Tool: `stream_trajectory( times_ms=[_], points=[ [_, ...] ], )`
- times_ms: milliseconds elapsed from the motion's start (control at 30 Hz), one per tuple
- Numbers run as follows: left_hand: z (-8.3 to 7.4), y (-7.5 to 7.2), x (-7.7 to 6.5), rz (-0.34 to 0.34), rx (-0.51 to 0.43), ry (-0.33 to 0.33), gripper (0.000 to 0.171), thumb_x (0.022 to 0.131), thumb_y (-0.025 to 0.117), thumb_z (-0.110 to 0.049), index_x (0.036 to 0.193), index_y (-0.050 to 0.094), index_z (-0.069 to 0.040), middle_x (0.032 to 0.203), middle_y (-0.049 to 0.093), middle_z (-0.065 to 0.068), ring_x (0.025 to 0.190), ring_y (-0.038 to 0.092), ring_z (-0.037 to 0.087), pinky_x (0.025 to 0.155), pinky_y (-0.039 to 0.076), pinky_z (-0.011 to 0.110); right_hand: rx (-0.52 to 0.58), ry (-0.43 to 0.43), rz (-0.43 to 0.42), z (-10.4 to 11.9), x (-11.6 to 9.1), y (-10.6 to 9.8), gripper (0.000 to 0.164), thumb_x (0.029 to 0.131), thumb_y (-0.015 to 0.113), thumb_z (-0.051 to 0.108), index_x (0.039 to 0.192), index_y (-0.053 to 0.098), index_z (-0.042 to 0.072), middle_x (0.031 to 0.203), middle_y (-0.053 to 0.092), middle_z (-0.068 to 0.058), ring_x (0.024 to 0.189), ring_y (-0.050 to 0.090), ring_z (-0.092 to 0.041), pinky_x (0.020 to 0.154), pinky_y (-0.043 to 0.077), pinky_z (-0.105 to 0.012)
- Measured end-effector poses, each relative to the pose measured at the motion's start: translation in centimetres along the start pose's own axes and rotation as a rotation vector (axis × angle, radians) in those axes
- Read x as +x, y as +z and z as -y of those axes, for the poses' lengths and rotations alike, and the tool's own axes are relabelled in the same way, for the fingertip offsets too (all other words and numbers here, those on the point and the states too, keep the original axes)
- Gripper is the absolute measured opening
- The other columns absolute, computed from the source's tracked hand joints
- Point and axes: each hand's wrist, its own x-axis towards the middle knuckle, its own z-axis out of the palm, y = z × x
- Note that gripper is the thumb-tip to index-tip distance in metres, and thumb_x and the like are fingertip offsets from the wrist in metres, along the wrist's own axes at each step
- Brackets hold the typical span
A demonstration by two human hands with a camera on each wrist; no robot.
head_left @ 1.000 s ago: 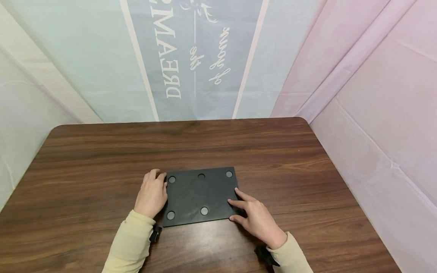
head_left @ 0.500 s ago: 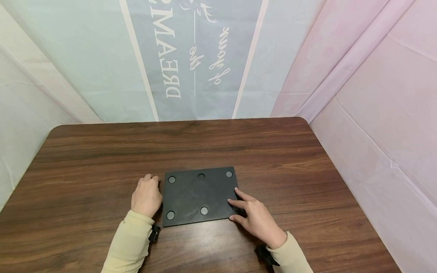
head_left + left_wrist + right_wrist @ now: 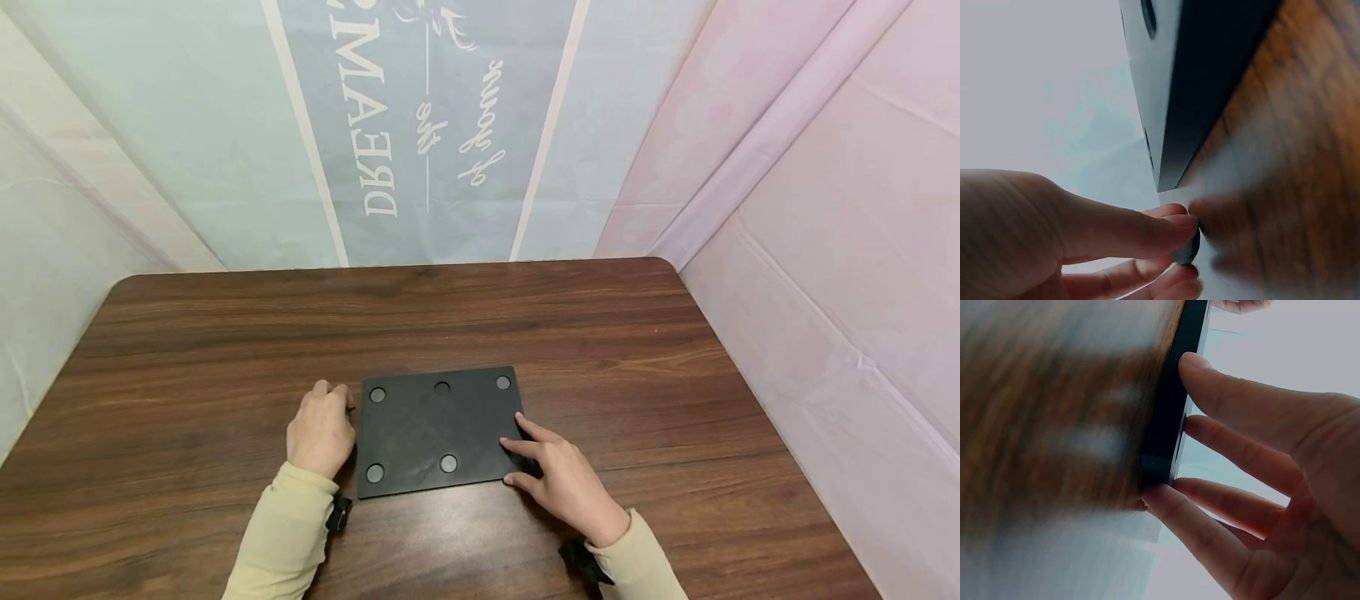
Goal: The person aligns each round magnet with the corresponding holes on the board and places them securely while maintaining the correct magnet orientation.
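A flat black rectangular board [image 3: 435, 429] lies on the table, with several round grey or dark spots along its long sides. Just off its left edge, my left hand [image 3: 321, 435] pinches a small dark round disc [image 3: 1190, 247] between thumb and fingers. The disc is clear only in the left wrist view; from the head its place is behind the hand. My right hand [image 3: 566, 479] touches the board's near right corner with nearly straight fingers. Its thumb [image 3: 1200, 372] meets the near edge, and a fingertip rests on the top face. That corner is partly covered.
The brown wood-grain table [image 3: 675, 433] extends around the board on all sides. A printed cloth backdrop [image 3: 435, 167] hangs behind its far edge, and pale cloth walls [image 3: 840, 267] stand at both sides. Dark straps [image 3: 341, 512] sit on both wrists.
My left hand has left the board's left edge and moved a little to the left, its fingers drawn in. Board and right hand have stayed in place.
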Motion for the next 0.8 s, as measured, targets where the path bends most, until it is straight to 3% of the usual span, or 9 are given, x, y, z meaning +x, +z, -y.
stream_trajectory(
  times_ms=[200, 433, 633, 800],
  points=[
    [-0.4, 0.1, -0.1, -0.007, -0.049, 0.011, 0.007, 0.077, 0.062, 0.007, 0.080, 0.064, 0.002, 0.084, 0.052, 0.017, 0.054, 0.054, 0.031, 0.046, 0.046, 0.040, -0.003, 0.008, -0.003, 0.0, 0.0, 0.0, 0.044, 0.077, 0.075, 0.030, 0.118, 0.066, 0.018, 0.139, 0.047, -0.014, 0.117, 0.056, -0.030, 0.087, 0.051, -0.043],
    [-0.4, 0.2, 0.0, -0.040, -0.087, 0.028, 0.011, 0.077, 0.061, 0.008, 0.069, 0.060, 0.001, 0.078, 0.052, 0.016, 0.055, 0.055, 0.030, 0.046, 0.046, 0.039, -0.001, 0.008, 0.001, -0.1, -0.1, 0.1, 0.044, 0.077, 0.074, 0.030, 0.118, 0.066, 0.018, 0.140, 0.047, -0.014, 0.118, 0.056, -0.030, 0.087, 0.051, -0.043],
    [-0.6, 0.1, 0.4, -0.089, -0.104, 0.074, 0.011, 0.078, 0.058, 0.009, 0.077, 0.066, 0.002, 0.081, 0.059, 0.014, 0.059, 0.058, 0.031, 0.049, 0.048, 0.041, -0.008, 0.005, -0.003, -0.1, -0.1, 0.1, 0.044, 0.077, 0.074, 0.030, 0.118, 0.066, 0.018, 0.139, 0.047, -0.014, 0.117, 0.056, -0.029, 0.087, 0.051, -0.042],
    [-1.6, -0.2, 0.7, -0.052, -0.107, 0.080, 0.013, 0.080, 0.057, 0.007, 0.082, 0.067, -0.001, 0.084, 0.060, 0.012, 0.057, 0.056, 0.026, 0.047, 0.046, 0.037, -0.011, 0.012, 0.003, 0.0, 0.0, 0.1, 0.044, 0.077, 0.074, 0.030, 0.118, 0.066, 0.018, 0.140, 0.047, -0.013, 0.118, 0.056, -0.029, 0.087, 0.051, -0.043]
  ],
)
